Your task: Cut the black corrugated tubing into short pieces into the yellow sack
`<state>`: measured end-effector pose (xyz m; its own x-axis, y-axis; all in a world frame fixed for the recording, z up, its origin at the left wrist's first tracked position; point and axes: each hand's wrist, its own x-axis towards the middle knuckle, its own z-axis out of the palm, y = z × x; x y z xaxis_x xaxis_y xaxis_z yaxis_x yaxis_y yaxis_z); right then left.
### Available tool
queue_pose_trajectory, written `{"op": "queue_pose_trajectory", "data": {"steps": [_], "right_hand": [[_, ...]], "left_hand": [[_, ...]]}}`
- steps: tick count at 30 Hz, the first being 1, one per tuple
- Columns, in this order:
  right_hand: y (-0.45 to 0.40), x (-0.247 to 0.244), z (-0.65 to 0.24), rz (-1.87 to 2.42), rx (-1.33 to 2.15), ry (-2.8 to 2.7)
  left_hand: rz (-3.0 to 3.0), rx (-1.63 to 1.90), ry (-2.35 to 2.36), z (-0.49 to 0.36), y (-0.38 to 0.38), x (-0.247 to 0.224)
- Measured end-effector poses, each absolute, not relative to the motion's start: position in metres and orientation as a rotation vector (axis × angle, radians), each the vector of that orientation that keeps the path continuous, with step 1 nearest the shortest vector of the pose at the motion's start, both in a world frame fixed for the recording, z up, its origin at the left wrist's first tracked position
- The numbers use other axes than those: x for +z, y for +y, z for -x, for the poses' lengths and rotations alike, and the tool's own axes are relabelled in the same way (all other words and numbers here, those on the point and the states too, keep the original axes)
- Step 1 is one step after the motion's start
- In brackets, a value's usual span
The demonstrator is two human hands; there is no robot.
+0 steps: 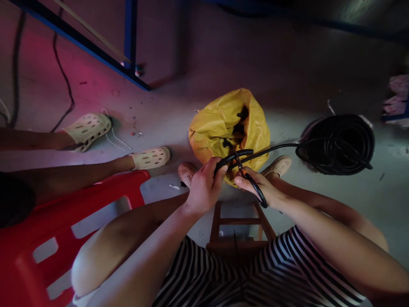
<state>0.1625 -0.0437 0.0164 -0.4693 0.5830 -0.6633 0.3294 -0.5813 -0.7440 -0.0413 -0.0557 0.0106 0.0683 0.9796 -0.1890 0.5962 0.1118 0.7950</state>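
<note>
My left hand [206, 185] is closed around black corrugated tubing [238, 154], whose short free end sticks out to the right. A second length of the same black tubing runs from my grip towards the coil [340, 143] on the floor at the right. In my right hand [263, 185] is a pair of scissors [255, 187] with black handles and an orange part near the pivot. Their blades point up and meet the tubing just right of my left hand. Below both hands stands an open yellow bag [220, 123] with black pieces inside.
A red plastic stool [73, 200] stands at the left, beside another person's legs in white clogs [151, 157]. Blue metal framing [129, 38] crosses the upper left. Under me is a wooden stool [239, 221]. Dark cables [65, 81] trail over the floor at upper left.
</note>
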Motion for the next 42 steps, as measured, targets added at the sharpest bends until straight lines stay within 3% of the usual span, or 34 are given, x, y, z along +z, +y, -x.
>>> {"op": "queue_pose_trajectory", "data": {"steps": [28, 42], "right_hand": [[-0.047, 0.006, -0.162, 1.61, 2.067, -1.459], [-0.049, -0.005, -0.163, 1.687, 2.243, -1.28]], "left_hand": [[-1.57, 0.499, 1.61, 0.043, -0.054, 0.01], [-1.448, 0.45, 1.618, 0.044, -0.053, -0.001]]}}
